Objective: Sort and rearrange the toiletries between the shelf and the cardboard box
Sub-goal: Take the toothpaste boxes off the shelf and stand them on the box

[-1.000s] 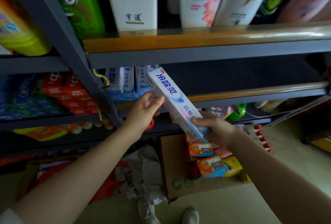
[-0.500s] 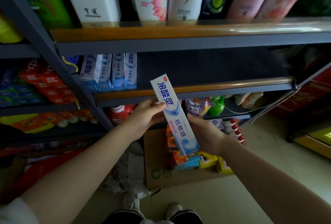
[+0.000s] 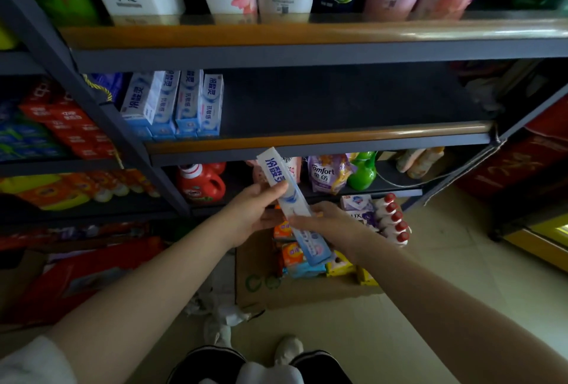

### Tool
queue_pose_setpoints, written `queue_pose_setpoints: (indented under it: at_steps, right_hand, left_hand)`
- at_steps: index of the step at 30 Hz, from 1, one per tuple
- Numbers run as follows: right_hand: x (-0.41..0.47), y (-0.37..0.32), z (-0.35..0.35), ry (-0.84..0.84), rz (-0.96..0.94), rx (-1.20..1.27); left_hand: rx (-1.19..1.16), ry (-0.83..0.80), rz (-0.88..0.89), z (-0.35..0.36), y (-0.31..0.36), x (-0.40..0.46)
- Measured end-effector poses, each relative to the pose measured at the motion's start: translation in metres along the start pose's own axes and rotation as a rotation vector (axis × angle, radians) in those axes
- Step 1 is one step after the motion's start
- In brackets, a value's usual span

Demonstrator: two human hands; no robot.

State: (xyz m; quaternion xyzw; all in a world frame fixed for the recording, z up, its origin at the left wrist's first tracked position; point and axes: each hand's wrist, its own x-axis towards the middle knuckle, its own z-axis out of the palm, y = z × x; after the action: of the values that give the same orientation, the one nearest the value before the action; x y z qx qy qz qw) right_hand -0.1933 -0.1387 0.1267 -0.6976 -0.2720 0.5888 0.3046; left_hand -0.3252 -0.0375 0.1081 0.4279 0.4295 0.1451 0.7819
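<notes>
Toothpaste box held in both hands over the carton

We hold a long, slim toothpaste box (image 3: 289, 199) in both hands, tilted so that its top end points up and to the left, toward the front edge of the middle shelf (image 3: 338, 137). The box is white at the top with bold blue characters, and it fades to light blue with a swirl and a pink patch near its lower end. Our left hand (image 3: 255, 208) grips the upper half, thumb across the printed face. Our right hand (image 3: 325, 220) curls round the lower half from the right. The lower end hangs over the open cardboard box (image 3: 295, 291) on the floor, which holds small orange, blue and yellow packs. On the middle shelf, at its left end, stand matching toothpaste boxes (image 3: 184, 104), upright and side by side.
</notes>
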Motion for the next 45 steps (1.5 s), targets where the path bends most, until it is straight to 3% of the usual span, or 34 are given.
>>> queue_pose_setpoints:
  at_steps: [2,4,8,14,17,21,25,28,32,34,36,40,43,45]
  right_hand:
    - [-0.001,0.005,0.0,0.072,-0.075,-0.181]
    - [-0.005,0.009,-0.001,0.03,-0.182,-0.261]
    - [-0.015,0.008,-0.009,-0.097,-0.157,0.001]
    - [-0.019,0.014,-0.017,-0.18,-0.068,0.199]
    - [-0.021,0.017,-0.01,-0.104,-0.136,0.076]
    - [-0.017,0.027,-0.004,0.14,-0.309,-0.386]
    - [-0.011,0.039,-0.013,0.346,-0.398,-0.604]
    - [-0.007,0.044,-0.014,0.415,-0.467,-0.636]
    - [-0.008,0.042,-0.015,0.392,-0.526,-0.57]
    - [-0.008,0.039,-0.018,0.335,-0.541,-0.533]
    - [-0.011,0.033,-0.02,0.237,-0.509,-0.404]
    - [-0.017,0.017,-0.012,-0.034,-0.22,0.027]
    - [-0.012,0.013,-0.007,-0.153,-0.03,0.214]
    - [-0.007,0.014,-0.004,-0.207,0.067,0.217]
  left_hand:
    - [-0.011,0.004,0.009,0.006,-0.003,-0.001]
    - [-0.026,0.033,0.017,0.009,-0.005,-0.001]
    - [-0.134,0.061,0.004,0.012,-0.006,0.0]
    - [-0.32,-0.057,-0.029,0.016,-0.011,-0.006]
    - [-0.395,-0.133,0.032,0.017,-0.017,-0.01]
    - [-0.05,-0.165,0.231,0.012,-0.021,-0.016]
    - [0.491,-0.119,0.49,0.01,-0.024,-0.023]
    - [0.576,-0.19,0.673,0.01,-0.025,-0.027]
    - [0.589,-0.187,0.743,0.009,-0.025,-0.03]
    - [0.506,-0.077,0.689,0.009,-0.024,-0.032]
    - [0.261,0.029,0.542,0.008,-0.022,-0.031]
    - [-0.166,0.115,0.045,-0.005,-0.034,-0.013]
    - [-0.34,0.065,-0.314,-0.015,-0.048,-0.007]
    - [-0.336,0.026,-0.417,-0.016,-0.054,-0.011]
